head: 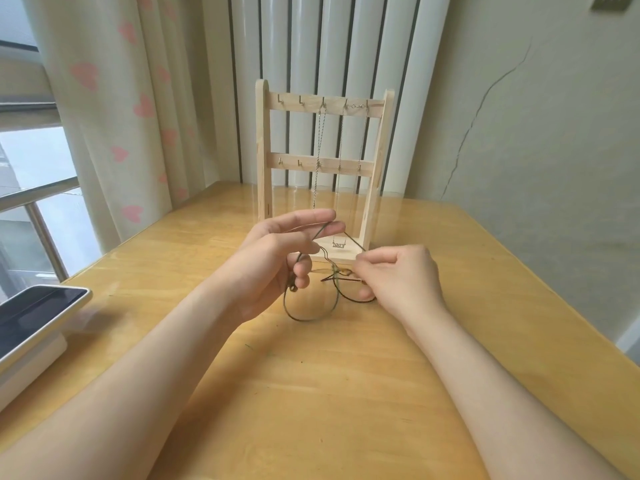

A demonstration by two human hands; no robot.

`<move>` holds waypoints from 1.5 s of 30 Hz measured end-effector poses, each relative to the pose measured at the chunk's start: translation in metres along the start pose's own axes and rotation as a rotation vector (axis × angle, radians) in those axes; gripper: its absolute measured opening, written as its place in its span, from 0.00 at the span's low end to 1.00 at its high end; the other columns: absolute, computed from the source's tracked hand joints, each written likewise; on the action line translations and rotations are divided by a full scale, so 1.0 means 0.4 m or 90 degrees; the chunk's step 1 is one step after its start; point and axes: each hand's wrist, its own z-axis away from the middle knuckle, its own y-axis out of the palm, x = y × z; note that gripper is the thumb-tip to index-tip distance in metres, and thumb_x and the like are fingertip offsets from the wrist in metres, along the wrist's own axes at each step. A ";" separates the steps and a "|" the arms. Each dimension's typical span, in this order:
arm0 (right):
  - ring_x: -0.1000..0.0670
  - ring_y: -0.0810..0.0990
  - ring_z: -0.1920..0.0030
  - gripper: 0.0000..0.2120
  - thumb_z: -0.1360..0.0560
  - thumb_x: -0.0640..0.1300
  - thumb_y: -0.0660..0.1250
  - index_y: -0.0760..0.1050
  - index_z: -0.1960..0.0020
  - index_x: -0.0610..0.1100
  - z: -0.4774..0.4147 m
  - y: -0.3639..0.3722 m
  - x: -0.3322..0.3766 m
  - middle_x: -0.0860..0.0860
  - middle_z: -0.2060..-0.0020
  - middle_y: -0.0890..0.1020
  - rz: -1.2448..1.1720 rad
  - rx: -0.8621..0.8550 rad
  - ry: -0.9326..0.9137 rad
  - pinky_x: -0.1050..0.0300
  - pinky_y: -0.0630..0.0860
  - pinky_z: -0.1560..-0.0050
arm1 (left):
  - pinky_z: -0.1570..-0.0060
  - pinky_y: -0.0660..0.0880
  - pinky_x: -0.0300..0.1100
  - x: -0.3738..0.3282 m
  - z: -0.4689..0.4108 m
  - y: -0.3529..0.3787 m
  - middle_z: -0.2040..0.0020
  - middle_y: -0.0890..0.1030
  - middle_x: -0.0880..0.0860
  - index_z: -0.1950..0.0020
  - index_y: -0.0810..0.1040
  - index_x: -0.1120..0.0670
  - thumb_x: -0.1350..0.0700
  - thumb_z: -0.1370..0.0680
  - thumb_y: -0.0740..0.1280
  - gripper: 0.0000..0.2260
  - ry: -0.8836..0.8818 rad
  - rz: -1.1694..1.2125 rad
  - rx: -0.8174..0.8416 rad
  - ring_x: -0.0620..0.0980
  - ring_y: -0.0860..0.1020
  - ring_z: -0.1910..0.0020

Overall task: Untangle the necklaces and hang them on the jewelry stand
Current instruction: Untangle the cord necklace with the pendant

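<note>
On the wooden bench [311, 393], before the jewelry stand [263, 150], my left hand [277, 258] grips the dark cord necklace [304, 318] while my right hand [398, 275] pinches its strands.

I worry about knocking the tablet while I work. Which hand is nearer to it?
Left. The left hand is right of the tablet, with bare table between them; the right hand is farther right. Both hold the cord.

Count: one jewelry stand [263, 150], two rails [311, 107], five hooks [280, 98] per rail, two chains [320, 143] hung. Two hands: left hand [277, 258], right hand [401, 275]; dark cords [311, 318] tangled, number indeterminate. One tablet [38, 313], table [311, 393] left edge.
</note>
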 end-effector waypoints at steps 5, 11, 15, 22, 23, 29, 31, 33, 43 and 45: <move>0.49 0.82 0.59 0.06 0.29 0.46 0.72 0.88 0.58 0.50 -0.008 -0.020 -0.002 0.56 0.69 0.85 0.136 -0.048 0.030 0.55 0.82 0.56 | 0.74 0.69 0.35 -0.006 0.003 0.003 0.33 0.85 0.49 0.31 0.81 0.55 0.73 0.20 0.57 0.24 0.017 0.015 0.019 0.45 0.72 0.73; 0.41 0.78 0.57 0.07 0.26 0.43 0.67 0.84 0.60 0.48 -0.002 -0.021 0.002 0.48 0.65 0.80 0.264 -0.007 0.033 0.55 0.72 0.61 | 0.75 0.69 0.35 -0.009 0.009 0.002 0.33 0.84 0.51 0.30 0.80 0.56 0.73 0.20 0.57 0.25 0.030 0.040 0.021 0.44 0.75 0.71; 0.40 0.79 0.37 0.24 0.25 0.42 0.68 0.75 0.30 0.53 0.015 -0.028 0.008 0.47 0.41 0.82 0.426 0.036 0.030 0.53 0.71 0.51 | 0.76 0.73 0.35 -0.014 0.013 0.005 0.31 0.83 0.54 0.28 0.78 0.57 0.66 0.19 0.56 0.23 0.029 0.096 0.043 0.49 0.85 0.61; 0.39 0.78 0.40 0.28 0.26 0.38 0.68 0.66 0.28 0.46 0.013 -0.024 0.018 0.48 0.47 0.79 0.409 0.053 0.036 0.50 0.75 0.49 | 0.68 0.85 0.46 0.009 0.002 0.000 0.28 0.81 0.52 0.27 0.78 0.56 0.80 0.22 0.48 0.34 -0.004 0.112 0.047 0.60 0.84 0.35; 0.39 0.77 0.38 0.31 0.26 0.38 0.68 0.64 0.26 0.47 0.014 -0.024 0.017 0.46 0.43 0.79 0.398 0.062 0.035 0.49 0.76 0.46 | 0.67 0.86 0.47 0.014 0.000 -0.002 0.27 0.80 0.50 0.27 0.79 0.55 0.81 0.21 0.50 0.34 0.001 0.095 0.050 0.59 0.83 0.34; 0.38 0.66 0.26 0.27 0.24 0.43 0.65 0.72 0.25 0.47 0.005 -0.026 0.001 0.44 0.28 0.70 0.487 0.154 0.045 0.46 0.68 0.29 | 0.66 0.85 0.42 0.019 -0.008 -0.011 0.27 0.80 0.46 0.27 0.80 0.51 0.81 0.20 0.58 0.32 -0.008 0.109 0.053 0.57 0.84 0.36; 0.40 0.68 0.27 0.23 0.24 0.40 0.64 0.76 0.29 0.46 -0.002 -0.026 -0.006 0.45 0.29 0.74 0.478 0.158 0.019 0.50 0.70 0.30 | 0.68 0.82 0.39 0.014 -0.009 -0.012 0.27 0.80 0.46 0.27 0.80 0.51 0.81 0.20 0.57 0.33 -0.015 0.119 0.047 0.55 0.85 0.40; 0.43 0.72 0.28 0.21 0.24 0.35 0.64 0.80 0.33 0.45 -0.006 -0.030 -0.009 0.46 0.32 0.78 0.450 0.145 -0.013 0.56 0.70 0.34 | 0.71 0.79 0.38 0.013 -0.009 -0.011 0.28 0.80 0.45 0.27 0.80 0.51 0.80 0.20 0.56 0.33 -0.019 0.113 0.036 0.54 0.86 0.44; 0.45 0.74 0.33 0.14 0.12 0.48 0.58 0.81 0.35 0.53 -0.033 -0.003 -0.044 0.50 0.40 0.77 0.281 0.196 -0.117 0.56 0.69 0.34 | 0.75 0.75 0.38 0.008 -0.014 -0.015 0.31 0.82 0.49 0.31 0.81 0.55 0.65 0.16 0.59 0.19 -0.065 0.042 -0.091 0.51 0.86 0.57; 0.45 0.71 0.33 0.13 0.13 0.51 0.59 0.81 0.36 0.55 -0.038 0.002 -0.046 0.51 0.40 0.72 0.234 0.164 -0.142 0.51 0.67 0.29 | 0.75 0.73 0.39 0.010 -0.015 -0.016 0.31 0.81 0.50 0.32 0.81 0.55 0.69 0.20 0.58 0.22 -0.076 0.003 -0.119 0.51 0.86 0.58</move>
